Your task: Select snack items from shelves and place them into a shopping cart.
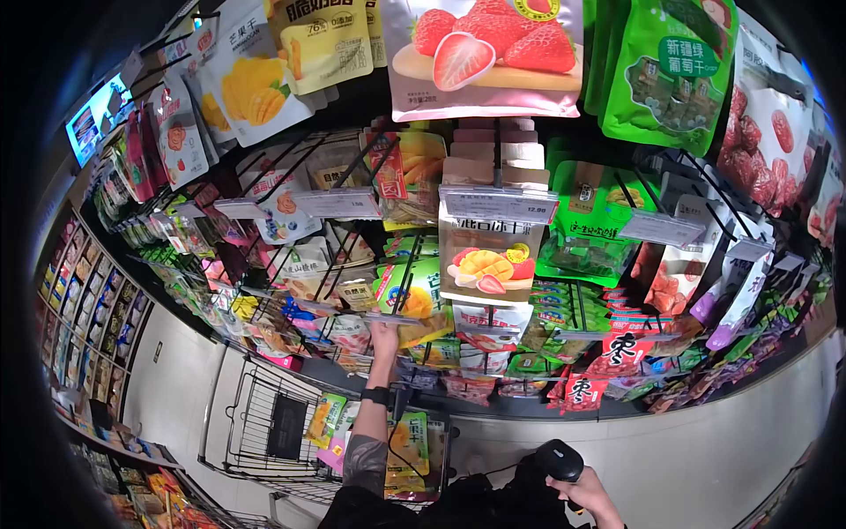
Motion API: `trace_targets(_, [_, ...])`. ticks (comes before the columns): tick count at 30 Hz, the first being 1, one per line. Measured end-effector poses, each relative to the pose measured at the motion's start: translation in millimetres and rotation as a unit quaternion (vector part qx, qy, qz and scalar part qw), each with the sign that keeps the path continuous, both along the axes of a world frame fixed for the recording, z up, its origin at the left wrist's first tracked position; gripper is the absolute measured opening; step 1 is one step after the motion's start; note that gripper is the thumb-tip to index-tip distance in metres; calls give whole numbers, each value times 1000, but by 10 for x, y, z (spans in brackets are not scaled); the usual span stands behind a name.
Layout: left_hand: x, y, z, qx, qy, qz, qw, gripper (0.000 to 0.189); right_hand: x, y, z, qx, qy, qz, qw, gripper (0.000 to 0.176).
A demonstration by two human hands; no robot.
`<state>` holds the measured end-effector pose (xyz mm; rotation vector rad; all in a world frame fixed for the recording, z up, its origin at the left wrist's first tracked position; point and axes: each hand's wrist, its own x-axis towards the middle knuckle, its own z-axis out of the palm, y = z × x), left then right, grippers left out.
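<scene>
My left hand [382, 339] reaches up to the hanging snack rack, with a dark band on its wrist. Its fingers are at a price label holder, by the lower left of a green and yellow pouch [412, 298], and are partly hidden there. Pale pouches [349, 331] hang just left of the hand. Low at the right, my right hand [589, 495] is closed around a rounded black handheld device [559, 460]. A thin black cable runs beside my body toward the device.
A wire shopping cart [236, 441] stands below left, holding green and yellow pouches [328, 418]. Dried mango bags [411, 445] lie beneath my left forearm. Large strawberry [485, 84] and green raisin pouches [671, 75] hang overhead. Metal hooks and label holders [499, 204] jut outward.
</scene>
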<state>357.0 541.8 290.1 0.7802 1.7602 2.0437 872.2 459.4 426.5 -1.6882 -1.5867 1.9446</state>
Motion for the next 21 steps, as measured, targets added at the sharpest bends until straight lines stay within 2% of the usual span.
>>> trace_targets(2, [57, -131, 1, 33, 18, 21, 999, 26, -24, 43, 47, 16, -5, 24, 1000, 23])
trace_targets(5, [306, -450, 425, 25, -22, 8, 999, 24, -56, 98, 95, 22, 2, 31, 999, 24])
trace_targets(9, [388, -811, 467, -23, 4, 1, 1000, 23, -68, 139, 55, 33, -3, 50, 998, 26])
trace_targets(13, [631, -1125, 545, 43, -63, -29, 997, 32, -123, 177, 118, 36, -10, 90, 995, 35])
trace_targets(14, [702, -1211, 522, 80, -135, -53, 986, 32, -146, 143, 84, 43, 22, 51, 998, 28])
trace_targets(17, [912, -1508, 264, 179, -358, -110, 910, 36, -222, 131, 242, 7, 64, 47, 997, 26])
trace_targets(18, [1008, -1583, 156, 221, -390, -113, 887, 34, -205, 115, 269, 4, 65, 77, 995, 28])
trace_targets(19, [943, -1789, -188, 207, -425, -176, 864, 23, -210, 116, 280, 1, 69, 107, 992, 29])
trace_targets(21, [1280, -1544, 238, 341, -412, -327, 779, 14, -230, 117, 399, -13, 64, 184, 981, 31])
